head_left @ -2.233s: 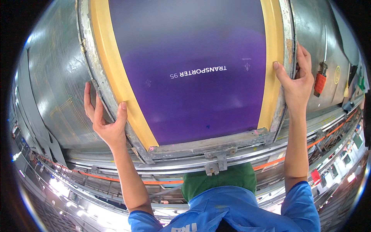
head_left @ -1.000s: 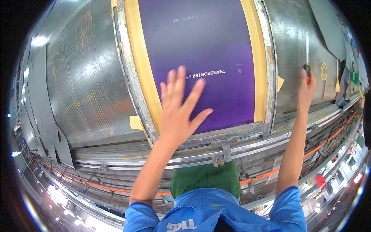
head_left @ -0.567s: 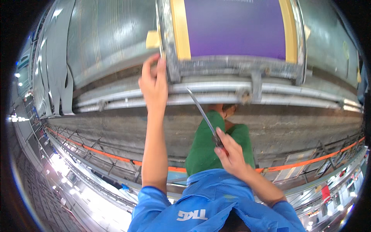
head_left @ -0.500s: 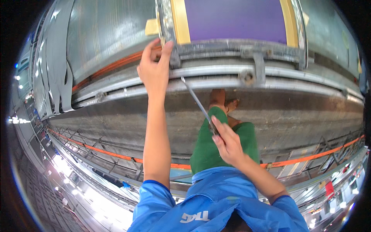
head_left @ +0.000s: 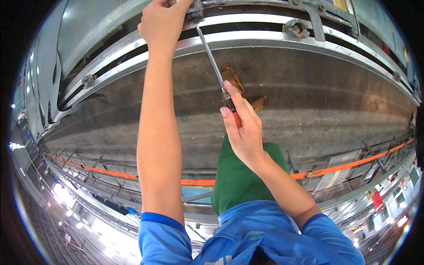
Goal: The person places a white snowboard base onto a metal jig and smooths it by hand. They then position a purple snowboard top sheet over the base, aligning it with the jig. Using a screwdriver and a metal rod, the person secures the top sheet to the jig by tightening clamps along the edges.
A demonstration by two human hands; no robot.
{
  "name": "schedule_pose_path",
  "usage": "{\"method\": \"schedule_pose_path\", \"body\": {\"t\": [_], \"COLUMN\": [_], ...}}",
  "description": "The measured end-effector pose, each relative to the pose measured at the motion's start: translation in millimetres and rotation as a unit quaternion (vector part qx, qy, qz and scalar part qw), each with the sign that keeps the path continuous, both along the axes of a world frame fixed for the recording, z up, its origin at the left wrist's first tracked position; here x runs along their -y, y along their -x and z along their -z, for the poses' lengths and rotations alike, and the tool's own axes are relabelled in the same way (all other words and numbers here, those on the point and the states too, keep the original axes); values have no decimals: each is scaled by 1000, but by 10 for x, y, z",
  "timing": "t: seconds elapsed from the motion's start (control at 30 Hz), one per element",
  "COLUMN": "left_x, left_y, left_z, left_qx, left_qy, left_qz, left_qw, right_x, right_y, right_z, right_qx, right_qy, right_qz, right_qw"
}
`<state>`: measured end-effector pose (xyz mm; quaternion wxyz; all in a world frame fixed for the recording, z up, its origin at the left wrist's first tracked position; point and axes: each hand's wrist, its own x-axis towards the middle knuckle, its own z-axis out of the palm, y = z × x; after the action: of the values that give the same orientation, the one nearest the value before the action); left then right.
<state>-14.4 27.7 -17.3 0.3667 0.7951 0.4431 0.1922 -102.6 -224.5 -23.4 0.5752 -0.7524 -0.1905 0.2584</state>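
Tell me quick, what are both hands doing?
Left hand: closed on the metal frame.
Right hand: closed, holding a screwdriver.

A single head-worn fisheye view looks down along both raised forearms, close to the left hand (head_left: 164, 21) and right hand (head_left: 244, 130), straight rails bending toward the rim.

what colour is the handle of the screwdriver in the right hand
Red, seen in the head view: the screwdriver handle peeks from the right hand.
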Motion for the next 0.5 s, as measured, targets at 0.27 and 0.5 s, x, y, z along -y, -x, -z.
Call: {"method": "schedule_pose_path", "body": {"t": [0.27, 0.5], "left_x": [-53, -90], "left_y": [-87, -78], "left_z": [-19, 32], "left_qx": [-57, -46], "left_qy": [-6, -13], "left_qz": [-10, 6], "left_qw": [998, 999], "right_x": [-124, -274], "right_y": [134, 293], "right_z": [113, 164], "right_qx": [45, 60], "right_qy": [4, 0], "right_qz": [33, 62], "right_qw": [998, 996]}}
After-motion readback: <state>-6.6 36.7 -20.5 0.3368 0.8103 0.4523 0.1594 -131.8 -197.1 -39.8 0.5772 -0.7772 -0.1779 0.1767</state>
